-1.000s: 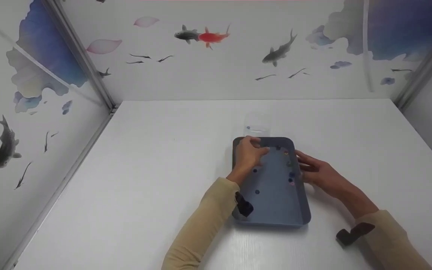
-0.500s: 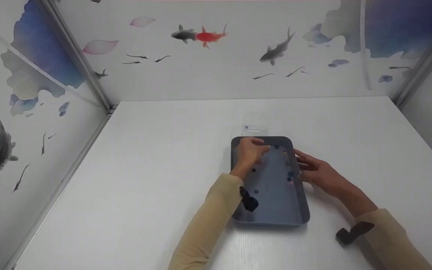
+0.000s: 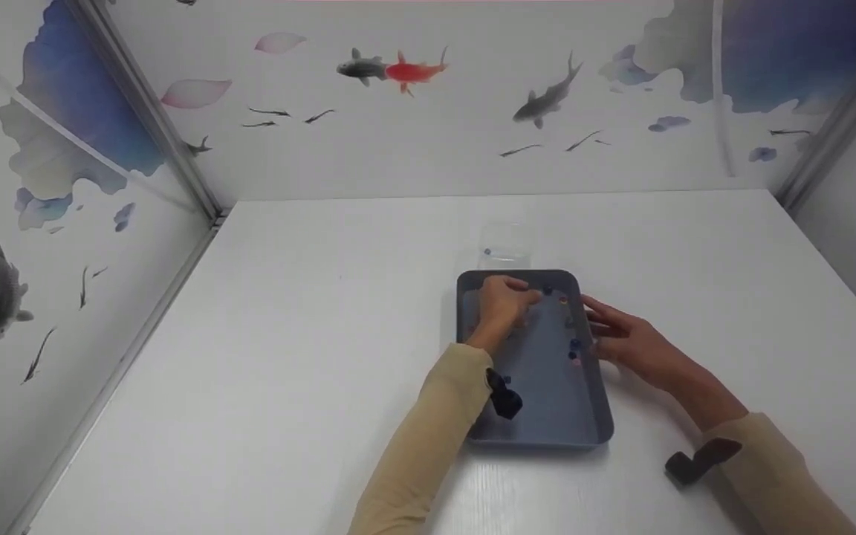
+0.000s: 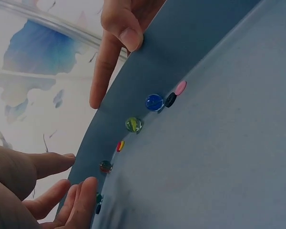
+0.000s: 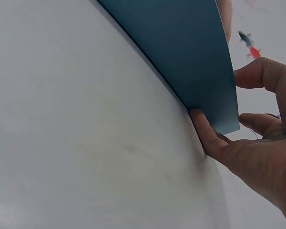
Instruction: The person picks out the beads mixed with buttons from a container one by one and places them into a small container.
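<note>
A blue-grey tray [image 3: 539, 416] lies on the white table with small glass marbles and flat, button-like pieces in it. My left hand [image 3: 504, 305] reaches inside its far end; in the left wrist view the thumb and fingers stand apart, nothing showing between them. The fingertips are near a dark reddish marble [image 4: 105, 166]. Along the same wall are a yellow-green marble [image 4: 133, 125], a blue marble [image 4: 154, 102], a red-yellow piece [image 4: 120, 146], a black piece [image 4: 170, 99] and a pink piece [image 4: 181, 88]. My right hand [image 3: 636, 345] rests extended fingers and thumb against the tray's right outer wall.
Just behind the tray stands a clear plastic container [image 3: 506, 249] with a small blue ball [image 3: 487, 252] in it. White panels printed with fish [image 3: 417, 72] enclose the table [image 3: 324, 334] at the back and sides.
My left hand has shifted right and slightly nearer inside the tray, toward the marbles by the right wall. My right hand keeps its place against the tray.
</note>
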{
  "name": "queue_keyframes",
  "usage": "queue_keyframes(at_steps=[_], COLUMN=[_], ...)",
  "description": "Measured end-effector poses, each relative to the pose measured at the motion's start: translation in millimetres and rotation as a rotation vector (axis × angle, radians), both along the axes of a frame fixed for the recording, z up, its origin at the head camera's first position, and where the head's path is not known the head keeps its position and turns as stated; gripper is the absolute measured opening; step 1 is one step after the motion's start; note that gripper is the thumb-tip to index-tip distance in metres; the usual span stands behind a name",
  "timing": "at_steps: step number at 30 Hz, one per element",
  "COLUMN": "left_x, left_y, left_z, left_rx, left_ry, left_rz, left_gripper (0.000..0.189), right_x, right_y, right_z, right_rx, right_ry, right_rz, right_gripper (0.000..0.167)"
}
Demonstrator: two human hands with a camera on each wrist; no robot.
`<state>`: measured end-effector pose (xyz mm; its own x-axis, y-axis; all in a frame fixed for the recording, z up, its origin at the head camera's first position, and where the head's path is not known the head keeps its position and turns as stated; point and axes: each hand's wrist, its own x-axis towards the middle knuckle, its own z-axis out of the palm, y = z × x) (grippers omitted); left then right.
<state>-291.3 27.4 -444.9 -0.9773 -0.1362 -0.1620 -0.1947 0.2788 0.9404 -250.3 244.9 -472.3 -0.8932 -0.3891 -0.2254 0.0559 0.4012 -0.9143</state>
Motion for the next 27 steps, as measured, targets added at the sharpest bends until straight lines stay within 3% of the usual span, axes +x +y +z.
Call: queue_keyframes(at_steps=[13,20,27], left_x=[-11.6,-15.0,-17.3], left_y=[4.2,5.4,3.6], left_z=[-9.4,-12.7,-15.8], left_rx=[-0.082,-0.226,-0.249], left_ry=[0.054,0.104,0.083], left_rz=[0.088,0.121,0.128], left_gripper=[0.022,0.017,0.02], right_x=[-0.4,-0.1,-0.1], right_y=[1.1,0.1,1.2], right_z=[-0.5,0.6,0.2], right_rx=[-0.022,-0.019,-0.01], right_ry=[0.012,0.004,0.002], right_rz=[0.003,0.002,0.001], right_gripper=[0.076,0.076,0.076])
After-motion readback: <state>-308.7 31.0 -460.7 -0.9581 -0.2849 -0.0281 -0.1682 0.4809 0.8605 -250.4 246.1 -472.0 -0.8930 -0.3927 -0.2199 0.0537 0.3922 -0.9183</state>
